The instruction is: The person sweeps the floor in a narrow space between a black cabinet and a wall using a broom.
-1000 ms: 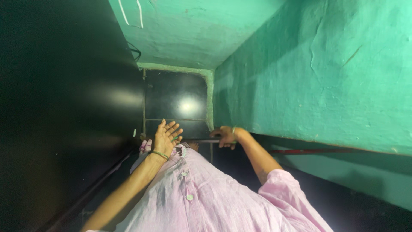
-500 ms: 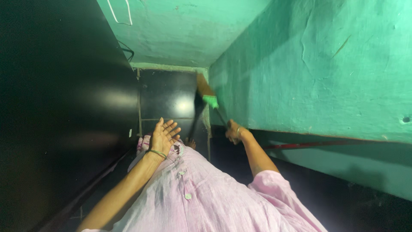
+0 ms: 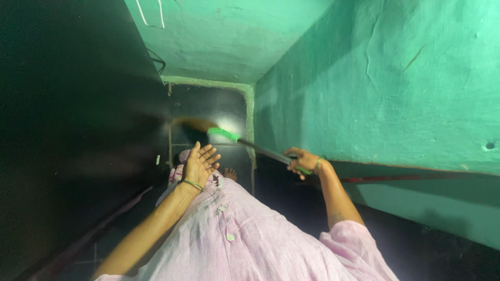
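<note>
My right hand [image 3: 304, 161] grips the dark handle of a broom [image 3: 245, 141] that has a green collar and blurred brown bristles reaching left over the dark floor. My left hand [image 3: 200, 164] is held out flat in front of me with fingers spread and holds nothing; a green bangle sits on its wrist. Below the hands hangs my pink buttoned garment [image 3: 245, 239]. A bare foot [image 3: 229, 173] shows past its edge.
A green painted wall [image 3: 385, 88] runs close along the right, with a dark red band near the floor. A dark glossy surface [image 3: 78, 140] fills the left. Ahead lies a narrow black floor [image 3: 208, 112] framed by a pale green doorway edge.
The broom has swung down and to the left, its bristles now sweeping across the floor ahead. My right hand moved slightly right with the handle. My left hand stayed spread.
</note>
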